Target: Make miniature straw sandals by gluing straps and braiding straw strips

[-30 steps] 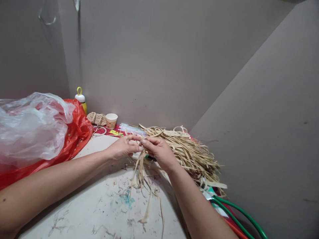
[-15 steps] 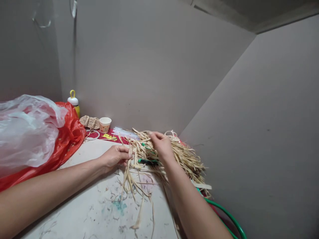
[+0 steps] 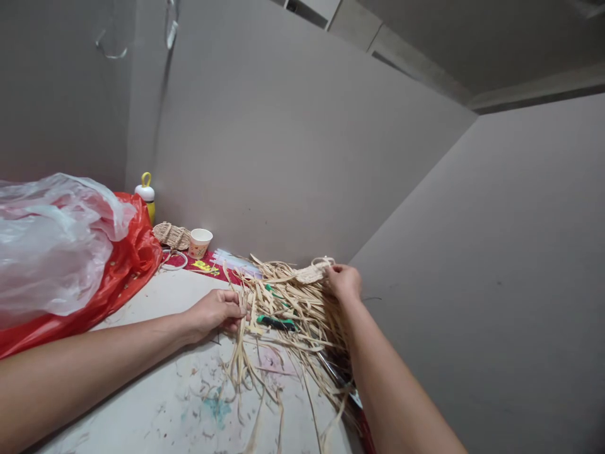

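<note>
My left hand (image 3: pixel 220 312) is closed on a bunch of flat straw strands (image 3: pixel 243 353), whose loose ends trail down over the pale board (image 3: pixel 161 384). At the back of the straw heap (image 3: pixel 293 296), my right hand (image 3: pixel 345 280) pinches the right end of a pale woven piece (image 3: pixel 309 273) with a looped cord. Its fingertips are partly hidden from me. Between my hands, a green-and-black tool handle (image 3: pixel 276 323) lies among the straw. My right forearm covers part of the heap's right side.
A white plastic bag (image 3: pixel 51 246) on a red bag (image 3: pixel 142 233) fills the left. Along the back stand a yellow-and-white bottle (image 3: pixel 145 192) and a paper cup (image 3: pixel 200 243), beside a woven straw piece (image 3: pixel 171 235) and translucent sticks (image 3: pixel 234 261). Grey walls (image 3: pixel 283 157) close in behind and right.
My right hand has moved right across the heap to the woven piece, which now shows. Straw has shifted toward the front. My left hand keeps its strands, and the view has tilted slightly.
</note>
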Motion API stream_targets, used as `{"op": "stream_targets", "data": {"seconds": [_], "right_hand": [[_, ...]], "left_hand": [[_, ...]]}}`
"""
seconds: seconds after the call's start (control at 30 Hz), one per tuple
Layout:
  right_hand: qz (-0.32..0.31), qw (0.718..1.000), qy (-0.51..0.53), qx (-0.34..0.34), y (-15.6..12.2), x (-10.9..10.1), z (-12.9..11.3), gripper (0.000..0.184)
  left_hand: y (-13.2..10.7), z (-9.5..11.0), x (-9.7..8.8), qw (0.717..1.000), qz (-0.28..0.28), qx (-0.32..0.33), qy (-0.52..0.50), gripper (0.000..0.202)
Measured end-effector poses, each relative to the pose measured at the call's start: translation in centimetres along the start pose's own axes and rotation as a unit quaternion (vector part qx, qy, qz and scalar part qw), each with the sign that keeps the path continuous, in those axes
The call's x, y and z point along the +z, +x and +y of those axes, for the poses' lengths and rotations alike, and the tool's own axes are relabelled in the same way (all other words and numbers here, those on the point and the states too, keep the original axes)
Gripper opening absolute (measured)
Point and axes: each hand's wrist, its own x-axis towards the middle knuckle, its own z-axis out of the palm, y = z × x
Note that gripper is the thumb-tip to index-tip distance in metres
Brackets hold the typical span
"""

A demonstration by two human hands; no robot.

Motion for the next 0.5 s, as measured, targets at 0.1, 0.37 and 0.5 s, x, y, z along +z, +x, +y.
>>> {"op": "stream_targets", "data": {"seconds": [0.1,0.37,0.5], "right_hand": [[0.014,0.996,0.034,-0.080,-0.5,-0.7,-1.3,0.020],[-0.065,0.944,0.080,-0.313,-10.9,-3.6,-7.0,0.022],[-0.068,0.907,0.080,-0.408,-15.1,-4.7,-8.1,0.014]], "left_hand": [[-0.3,0.5,0.4,1.000,0.006,0.016,-0.001,0.016],[-1.3,4.0,1.7,0.987,0.106,0.039,-0.114,0.013],[-2.9,5.3,3.1,0.987,0.091,0.083,-0.102,0.012]]}}
